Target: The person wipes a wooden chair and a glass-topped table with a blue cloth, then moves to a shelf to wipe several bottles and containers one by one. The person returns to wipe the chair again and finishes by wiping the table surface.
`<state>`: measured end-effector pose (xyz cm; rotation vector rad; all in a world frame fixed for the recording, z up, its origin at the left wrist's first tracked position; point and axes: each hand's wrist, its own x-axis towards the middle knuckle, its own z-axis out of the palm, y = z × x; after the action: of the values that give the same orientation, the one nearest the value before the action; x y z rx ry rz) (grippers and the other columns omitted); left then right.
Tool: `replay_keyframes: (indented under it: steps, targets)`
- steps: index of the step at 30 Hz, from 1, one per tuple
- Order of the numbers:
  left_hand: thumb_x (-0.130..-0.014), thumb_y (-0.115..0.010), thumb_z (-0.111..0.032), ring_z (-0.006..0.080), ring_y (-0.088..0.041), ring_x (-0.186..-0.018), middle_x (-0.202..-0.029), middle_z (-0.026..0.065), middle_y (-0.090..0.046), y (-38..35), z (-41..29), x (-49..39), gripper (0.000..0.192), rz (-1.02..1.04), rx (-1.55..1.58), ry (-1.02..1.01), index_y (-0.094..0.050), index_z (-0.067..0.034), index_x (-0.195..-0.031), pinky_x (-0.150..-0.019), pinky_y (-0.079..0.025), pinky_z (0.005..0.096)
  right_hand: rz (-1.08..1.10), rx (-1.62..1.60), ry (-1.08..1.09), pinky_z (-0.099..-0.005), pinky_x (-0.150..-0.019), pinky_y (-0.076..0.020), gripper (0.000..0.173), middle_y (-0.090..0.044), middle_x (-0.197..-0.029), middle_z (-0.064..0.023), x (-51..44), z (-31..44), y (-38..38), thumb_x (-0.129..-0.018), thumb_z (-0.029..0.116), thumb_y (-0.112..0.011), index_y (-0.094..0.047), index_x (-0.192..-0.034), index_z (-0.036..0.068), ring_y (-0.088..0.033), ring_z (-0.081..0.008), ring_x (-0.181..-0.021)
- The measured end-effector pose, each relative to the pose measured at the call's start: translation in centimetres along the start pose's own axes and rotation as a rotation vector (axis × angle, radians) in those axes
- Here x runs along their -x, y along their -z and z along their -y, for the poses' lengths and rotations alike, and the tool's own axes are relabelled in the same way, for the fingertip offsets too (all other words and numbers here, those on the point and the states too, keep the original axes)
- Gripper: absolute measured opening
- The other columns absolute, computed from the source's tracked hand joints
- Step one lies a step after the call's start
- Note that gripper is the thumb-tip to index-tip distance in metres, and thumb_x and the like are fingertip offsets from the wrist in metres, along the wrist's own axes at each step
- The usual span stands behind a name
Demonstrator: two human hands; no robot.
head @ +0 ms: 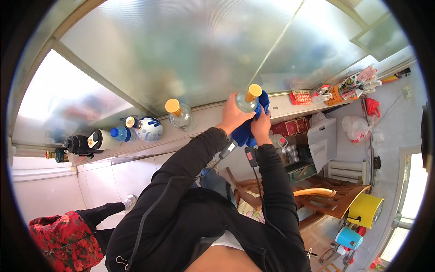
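Observation:
My left hand is wrapped around a clear glass bottle with a gold cap, above the window sill. Bunched in my right hand is a blue cloth, pressed close against the bottle's right side. Part of the cloth hangs down between my wrists. Left of my hands, a second clear glass bottle with a gold cap stands on the sill. Beyond it is a white and blue patterned ceramic bottle.
Farther left on the sill are a blue-capped plastic bottle, a white flask and a black flask. Red packets lie to the right. Below stand a wooden chair and boxes. A person in a red floral garment is at lower left.

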<state>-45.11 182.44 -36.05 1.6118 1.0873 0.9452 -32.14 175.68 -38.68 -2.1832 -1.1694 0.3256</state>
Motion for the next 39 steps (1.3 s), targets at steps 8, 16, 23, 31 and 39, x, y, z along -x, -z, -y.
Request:
replay_keyframes:
  steps: [8,16,23,31,39]
  targets:
    - [-0.057,-0.090,-0.020,0.0204,-0.063,-0.110,-0.120,0.0096,-0.065,5.4,-2.4,2.4,0.088,0.376,0.070,0.079,-0.049,-0.003,-0.134,-0.098,-0.048,0.0351,0.268,-0.975,-0.041,-0.0302,-0.094,-0.0475,0.045,-0.064,-0.119,-0.0069,3.5,5.6,9.3,-0.091,0.017,-0.072,-0.057,-0.130,-0.001,-0.059,-0.0141,-0.107]
    - [-0.060,-0.090,-0.016,0.0196,-0.056,-0.120,-0.128,0.0095,-0.060,11.7,-8.9,5.1,0.095,0.739,0.282,-0.069,-0.045,0.001,-0.141,-0.107,-0.041,0.0345,0.449,-1.170,-0.181,-0.0275,-0.078,-0.0530,0.043,-0.069,-0.109,-0.0061,4.8,13.3,13.6,-0.094,0.025,-0.069,-0.060,-0.128,0.000,-0.064,-0.0120,-0.091]
    - [-0.063,-0.088,-0.010,0.0159,-0.062,-0.108,-0.116,0.0078,-0.065,11.5,-11.8,6.6,0.078,0.321,0.507,0.120,-0.052,0.000,-0.131,-0.095,-0.050,0.0329,-0.325,-0.631,0.562,-0.0351,-0.081,-0.0519,0.036,-0.070,-0.104,-0.0101,12.9,13.4,10.6,-0.089,0.011,-0.071,-0.061,-0.122,-0.001,-0.065,-0.0175,-0.091]
    - [-0.063,-0.089,-0.014,0.0173,-0.061,-0.111,-0.119,0.0068,-0.064,16.3,-14.5,6.8,0.079,0.642,0.661,-0.043,-0.052,-0.002,-0.132,-0.100,-0.048,0.0348,-0.062,-0.992,-0.276,-0.0306,-0.088,-0.0496,0.039,-0.069,-0.108,-0.0068,12.7,8.9,8.1,-0.097,0.024,-0.065,-0.061,-0.124,-0.003,-0.062,-0.0144,-0.099]
    - [-0.059,-0.091,-0.013,0.0181,-0.060,-0.113,-0.121,0.0067,-0.062,16.8,-16.3,8.8,0.088,0.632,0.583,-0.055,-0.049,0.000,-0.135,-0.099,-0.047,0.0348,0.276,-1.219,0.184,-0.0324,-0.101,-0.0444,0.059,-0.061,-0.127,-0.0079,11.7,13.8,12.9,-0.101,0.043,-0.058,-0.050,-0.140,-0.001,-0.055,-0.0160,-0.115]
